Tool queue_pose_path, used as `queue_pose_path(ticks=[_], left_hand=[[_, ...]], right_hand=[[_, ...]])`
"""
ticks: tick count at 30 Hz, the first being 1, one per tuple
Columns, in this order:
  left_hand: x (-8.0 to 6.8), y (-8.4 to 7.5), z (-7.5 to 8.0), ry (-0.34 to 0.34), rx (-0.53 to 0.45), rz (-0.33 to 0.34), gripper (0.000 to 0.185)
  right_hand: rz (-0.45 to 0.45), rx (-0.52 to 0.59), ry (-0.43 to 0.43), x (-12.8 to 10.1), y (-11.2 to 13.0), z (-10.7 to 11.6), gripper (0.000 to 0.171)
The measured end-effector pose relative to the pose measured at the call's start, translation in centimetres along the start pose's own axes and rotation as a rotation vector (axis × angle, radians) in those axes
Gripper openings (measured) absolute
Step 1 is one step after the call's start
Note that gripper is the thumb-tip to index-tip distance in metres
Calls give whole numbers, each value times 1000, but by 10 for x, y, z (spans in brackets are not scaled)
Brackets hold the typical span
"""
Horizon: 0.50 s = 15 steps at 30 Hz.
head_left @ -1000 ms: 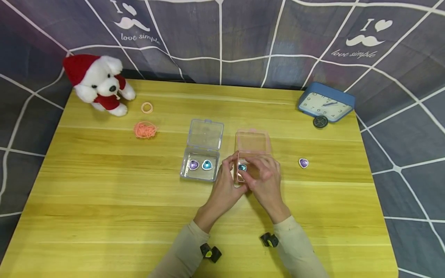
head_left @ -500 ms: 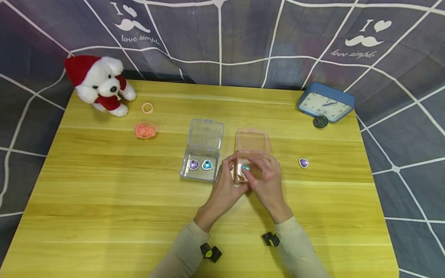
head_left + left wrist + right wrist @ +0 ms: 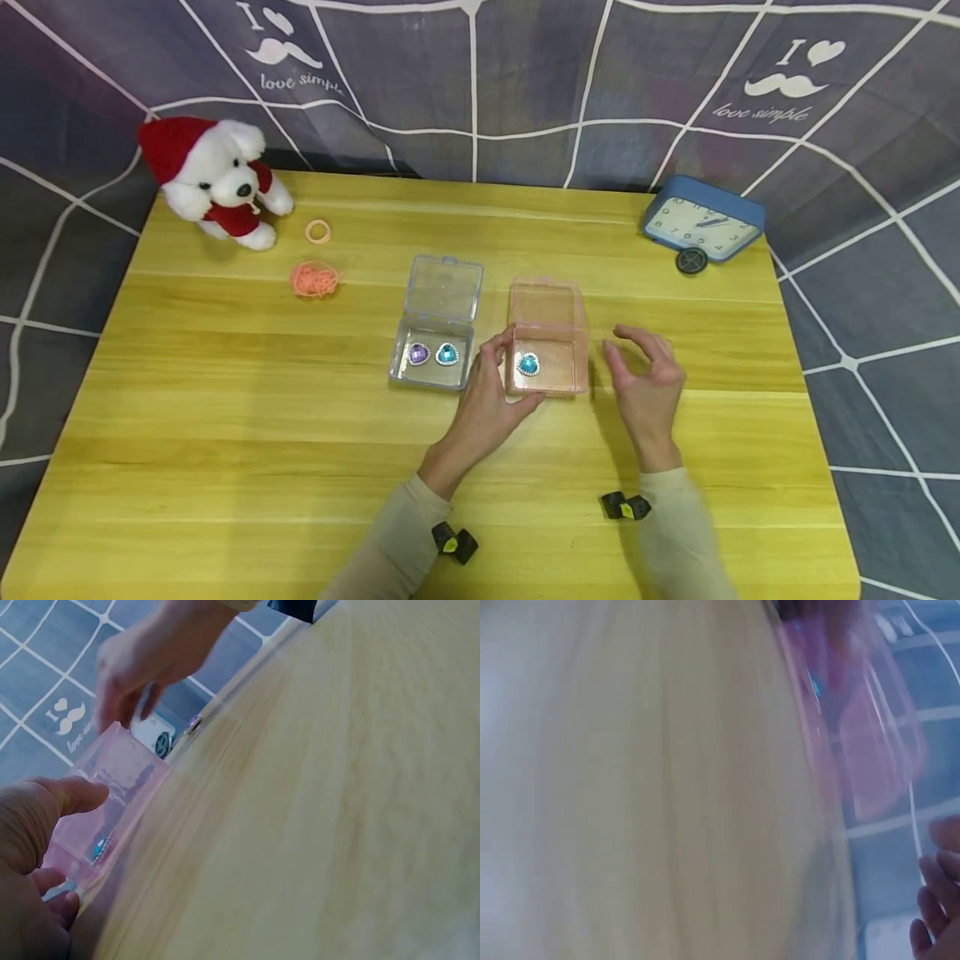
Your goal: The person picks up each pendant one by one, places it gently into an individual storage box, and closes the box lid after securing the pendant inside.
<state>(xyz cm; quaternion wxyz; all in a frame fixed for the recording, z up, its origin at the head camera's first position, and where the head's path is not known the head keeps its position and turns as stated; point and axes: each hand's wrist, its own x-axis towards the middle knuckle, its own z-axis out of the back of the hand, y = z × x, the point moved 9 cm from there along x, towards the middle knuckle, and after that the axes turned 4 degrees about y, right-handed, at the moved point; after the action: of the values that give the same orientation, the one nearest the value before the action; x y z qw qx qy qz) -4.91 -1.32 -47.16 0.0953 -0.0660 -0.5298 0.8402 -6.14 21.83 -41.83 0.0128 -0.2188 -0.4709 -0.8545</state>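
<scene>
My left hand (image 3: pixel 483 412) grips the near left corner of a pink see-through plastic box (image 3: pixel 551 392), thumb along its front and fingers at its left side. The box's lid (image 3: pixel 547 304) stands open at the back. A blue heart-shaped gem (image 3: pixel 528 364) with a sparkly rim lies inside on the left. To the right of the box, my right hand (image 3: pixel 651 392) hovers with nothing in it, thumb and index finger apart. Beyond it on the table lies a purple heart-shaped gem (image 3: pixel 655 352). The right wrist view is blurred, with fingers (image 3: pixel 937 900) at its edge.
Left of my left hand, a clear lidded box (image 3: pixel 427 387) holds one purple and one blue heart gem. Farther back are a blue clock (image 3: pixel 705 221), a black disc (image 3: pixel 692 261), an orange ring (image 3: pixel 318 232), an orange tangle of string (image 3: pixel 314 280) and a plush dog (image 3: pixel 225 183).
My right hand has let go of the blue heart gem, which now lies in the pink box, and has moved right, out of the box. My left hand has stayed in place.
</scene>
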Motion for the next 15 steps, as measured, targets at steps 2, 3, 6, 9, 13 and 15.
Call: queue_pose_path(ticks=[2,3,6,9,13,15], left_hand=[[1,0,-1,0,5,-4,99],[1,0,-1,1,7,-4,100],[1,0,-1,3,12,-4,101],[1,0,0,0,6,1,101],[1,-1,1,1,-18,5,99],[1,-1,1,1,-28,12,99]], right_hand=[[-64,0,-41,0,-17,13,24],[-97,0,-60,-1,-25,19,25],[-188,-35,-100,-2,-44,34,28],[-259,-67,-97,-3,-58,42,33],[-331,-91,-83,-5,-71,46,41],[-366,-103,-74,-6,-77,47,45]])
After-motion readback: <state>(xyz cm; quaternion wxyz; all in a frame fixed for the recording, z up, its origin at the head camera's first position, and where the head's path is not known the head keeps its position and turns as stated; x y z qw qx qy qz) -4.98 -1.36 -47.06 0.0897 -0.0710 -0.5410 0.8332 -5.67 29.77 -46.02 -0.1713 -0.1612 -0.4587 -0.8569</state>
